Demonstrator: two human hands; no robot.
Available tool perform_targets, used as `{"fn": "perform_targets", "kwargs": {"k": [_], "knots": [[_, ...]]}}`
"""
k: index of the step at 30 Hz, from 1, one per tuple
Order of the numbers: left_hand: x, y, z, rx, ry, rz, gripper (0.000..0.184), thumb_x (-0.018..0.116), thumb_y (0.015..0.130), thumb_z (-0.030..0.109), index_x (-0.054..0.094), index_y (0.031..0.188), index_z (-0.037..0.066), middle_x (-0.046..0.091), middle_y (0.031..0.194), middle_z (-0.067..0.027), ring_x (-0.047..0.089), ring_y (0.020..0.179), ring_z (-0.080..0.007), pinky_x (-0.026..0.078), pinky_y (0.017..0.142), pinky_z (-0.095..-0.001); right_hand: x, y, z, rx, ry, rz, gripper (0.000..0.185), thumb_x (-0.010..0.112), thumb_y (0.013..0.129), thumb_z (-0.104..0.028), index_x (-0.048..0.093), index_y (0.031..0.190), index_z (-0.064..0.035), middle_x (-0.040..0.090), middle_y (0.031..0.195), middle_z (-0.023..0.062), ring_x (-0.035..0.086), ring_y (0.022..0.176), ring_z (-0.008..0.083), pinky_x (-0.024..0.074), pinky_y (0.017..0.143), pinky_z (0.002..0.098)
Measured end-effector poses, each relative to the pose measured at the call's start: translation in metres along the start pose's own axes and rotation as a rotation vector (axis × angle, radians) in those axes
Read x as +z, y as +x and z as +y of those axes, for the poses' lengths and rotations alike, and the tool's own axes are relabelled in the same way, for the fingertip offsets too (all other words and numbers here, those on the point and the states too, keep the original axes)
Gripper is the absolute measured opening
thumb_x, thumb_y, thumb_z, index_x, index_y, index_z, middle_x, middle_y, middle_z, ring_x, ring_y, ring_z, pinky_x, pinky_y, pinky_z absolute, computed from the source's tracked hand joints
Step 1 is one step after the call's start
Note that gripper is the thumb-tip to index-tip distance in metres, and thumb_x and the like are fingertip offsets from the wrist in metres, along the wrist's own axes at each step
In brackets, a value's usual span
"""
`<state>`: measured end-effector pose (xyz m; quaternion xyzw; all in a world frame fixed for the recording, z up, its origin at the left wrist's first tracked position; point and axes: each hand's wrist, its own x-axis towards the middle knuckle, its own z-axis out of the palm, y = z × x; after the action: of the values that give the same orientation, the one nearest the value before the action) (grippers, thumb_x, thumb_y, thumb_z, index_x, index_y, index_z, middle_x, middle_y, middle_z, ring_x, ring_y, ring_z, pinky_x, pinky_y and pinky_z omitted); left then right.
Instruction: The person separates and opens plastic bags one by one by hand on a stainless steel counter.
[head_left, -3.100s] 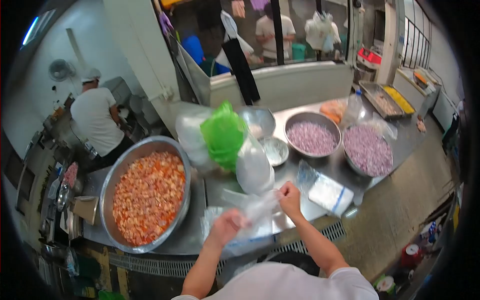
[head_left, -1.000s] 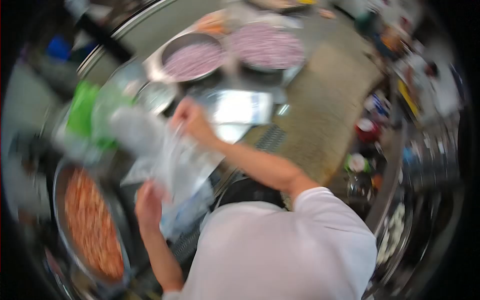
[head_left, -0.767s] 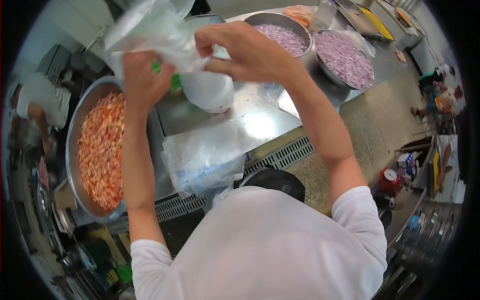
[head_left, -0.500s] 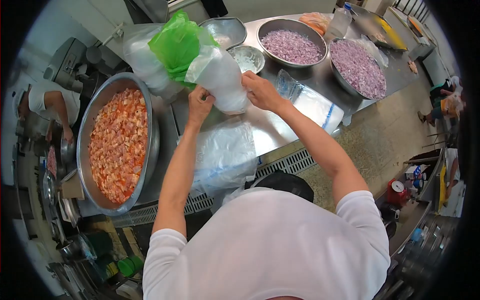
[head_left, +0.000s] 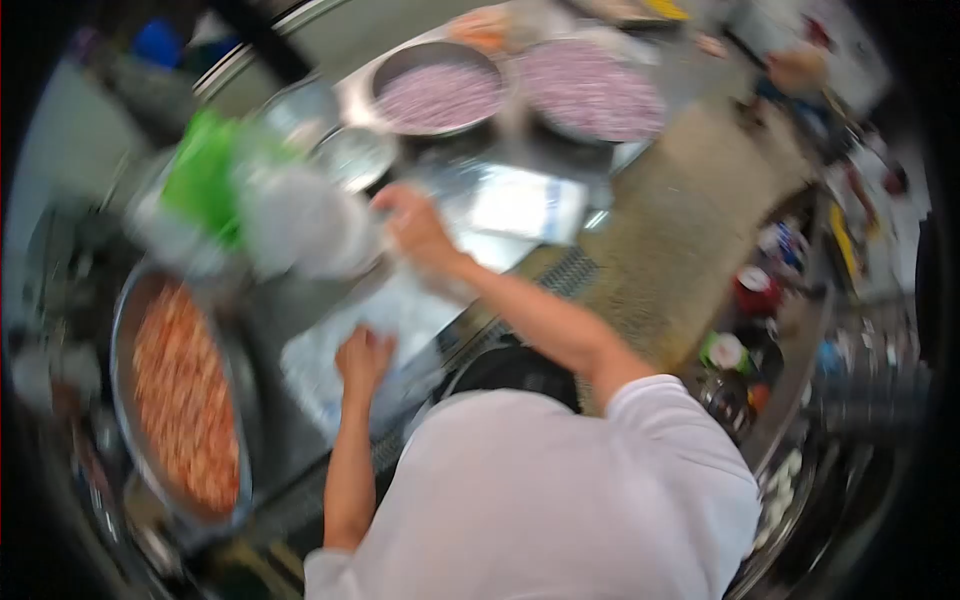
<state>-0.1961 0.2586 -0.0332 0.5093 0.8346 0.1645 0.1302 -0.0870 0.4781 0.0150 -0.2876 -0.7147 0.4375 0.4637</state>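
Observation:
My left hand [head_left: 364, 357] is over the flat clear plastic bags [head_left: 325, 375] on the metal table; its fingers are smeared by motion, and whether it grips the plastic I cannot tell. My right hand [head_left: 415, 225] is raised, fingers stretched out and apart, just right of a bulging white plastic bag [head_left: 310, 220]. That bag stands against a green plastic bag [head_left: 203, 175]. Beyond my right hand lies a stack of flat white packaging [head_left: 525, 203]. At the left is a large oval tub [head_left: 120, 385] of diced, reddish-orange seasoned meat [head_left: 190, 400].
Two bowls of chopped purple onion [head_left: 440, 97] [head_left: 590, 90] stand at the far side. Nearer are a small metal bowl [head_left: 355, 158] with white contents and another metal bowl [head_left: 300, 108]. A floor grate [head_left: 560, 285] runs along the table edge. A person [head_left: 800, 75] is at upper right.
The view has swung and blurred. My left hand has left the white bag and come down over the flat plastic bags. My right hand has come away from the white bag's side.

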Motion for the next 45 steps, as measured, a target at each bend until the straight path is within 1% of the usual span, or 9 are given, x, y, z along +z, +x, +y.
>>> {"fn": "perform_targets", "kwargs": {"k": [8, 15, 19, 22, 25, 30, 36, 42, 45], "knots": [[0.023, -0.024, -0.023, 0.049, -0.552, 0.195, 0.017, 0.055, 0.095, 0.011, 0.058, 0.087, -0.003, 0.053, 0.068, -0.0078, 0.045, 0.062, -0.0150, 0.041, 0.058, -0.0314, -0.006, -0.098, 0.007, 0.174, 0.006, -0.375, 0.014, 0.062, 0.081, -0.008, 0.061, 0.091, 0.0021, 0.066, 0.085, 0.0184, 0.066, 0.083, 0.0327, 0.0507, 0.073, 0.0397], [-0.030, -0.010, -0.005, 0.077, -0.628, 0.305, 0.022, 0.056, 0.099, 0.019, 0.057, 0.089, -0.002, 0.052, 0.070, -0.0043, 0.044, 0.063, -0.0136, 0.039, 0.058, -0.0290, 0.001, -0.107, -0.008, 0.177, 0.031, -0.888, 0.022, 0.068, 0.084, -0.015, 0.058, 0.093, 0.0028, 0.064, 0.077, 0.0146, 0.064, 0.075, 0.0275, 0.0499, 0.068, 0.0367], [-0.033, -0.005, -0.013, 0.115, -0.577, 0.337, 0.024, 0.057, 0.099, 0.021, 0.056, 0.089, -0.001, 0.052, 0.070, -0.0038, 0.043, 0.060, -0.0117, 0.037, 0.054, -0.0272, 0.002, -0.104, -0.015, 0.166, 0.158, -0.794, 0.020, 0.066, 0.085, -0.014, 0.057, 0.079, 0.0033, 0.062, 0.068, 0.0127, 0.063, 0.066, 0.0259, 0.0487, 0.062, 0.0379], [-0.026, 0.000, -0.032, -0.210, -0.796, 0.254, 0.022, 0.058, 0.099, 0.020, 0.059, 0.092, 0.000, 0.057, 0.072, -0.0049, 0.047, 0.056, -0.0091, 0.038, 0.049, -0.0241, 0.004, -0.100, -0.027, 0.244, 0.137, -0.815, 0.022, 0.067, 0.085, -0.014, 0.057, 0.074, 0.0029, 0.061, 0.063, 0.0122, 0.062, 0.061, 0.0244, 0.0474, 0.058, 0.0379], [-0.058, -0.012, 0.006, -0.432, -1.075, -0.207, 0.018, 0.057, 0.098, 0.018, 0.061, 0.096, 0.000, 0.063, 0.076, -0.0073, 0.056, 0.055, -0.0096, 0.042, 0.045, -0.0225, 0.009, -0.104, -0.032, 0.177, 0.076, -0.671, 0.024, 0.068, 0.083, -0.016, 0.056, 0.074, 0.0024, 0.058, 0.061, 0.0126, 0.060, 0.059, 0.0215, 0.0455, 0.055, 0.0368], [-0.034, -0.011, 0.007, -0.373, -1.356, 0.069, 0.021, 0.058, 0.098, 0.023, 0.060, 0.102, 0.003, 0.067, 0.090, -0.0076, 0.066, 0.070, -0.0168, 0.054, 0.054, -0.0278, 0.016, -0.104, -0.042, 0.116, 0.156, -0.539, 0.031, 0.072, 0.077, -0.014, 0.046, 0.065, -0.0004, 0.040, 0.054, 0.0084, 0.042, 0.053, 0.0143, 0.0350, 0.049, 0.0357], [-0.073, -0.015, 0.030, -0.226, -1.786, 0.046, 0.025, 0.058, 0.099, 0.029, 0.057, 0.109, 0.006, 0.064, 0.110, -0.0091, 0.061, 0.104, -0.0187, 0.051, 0.076, -0.0329, 0.013, -0.084, -0.016, -0.015, 0.053, -0.292, 0.037, 0.073, 0.074, -0.011, 0.038, 0.063, -0.0032, 0.032, 0.054, 0.0075, 0.033, 0.053, 0.0134, 0.0305, 0.049, 0.0350], [-0.052, -0.011, 0.045, -0.168, -1.262, 0.078, 0.025, 0.053, 0.100, 0.029, 0.057, 0.107, 0.006, 0.064, 0.108, -0.0101, 0.060, 0.100, -0.0204, 0.049, 0.081, -0.0353, 0.008, -0.087, -0.056, 0.074, 0.196, -0.337, 0.035, 0.070, 0.077, -0.008, 0.038, 0.065, -0.0033, 0.033, 0.054, 0.0077, 0.031, 0.052, 0.0211, 0.0313, 0.049, 0.0359], [-0.036, -0.001, 0.001, -0.183, -1.763, 0.047, 0.023, 0.052, 0.099, 0.027, 0.058, 0.105, 0.006, 0.065, 0.102, -0.0098, 0.061, 0.092, -0.0209, 0.049, 0.082, -0.0353, 0.007, -0.091, -0.048, -0.044, 0.117, -0.327, 0.027, 0.069, 0.077, -0.007, 0.044, 0.071, -0.0031, 0.043, 0.056, 0.0101, 0.042, 0.050, 0.0272, 0.0361, 0.050, 0.0377]]}}
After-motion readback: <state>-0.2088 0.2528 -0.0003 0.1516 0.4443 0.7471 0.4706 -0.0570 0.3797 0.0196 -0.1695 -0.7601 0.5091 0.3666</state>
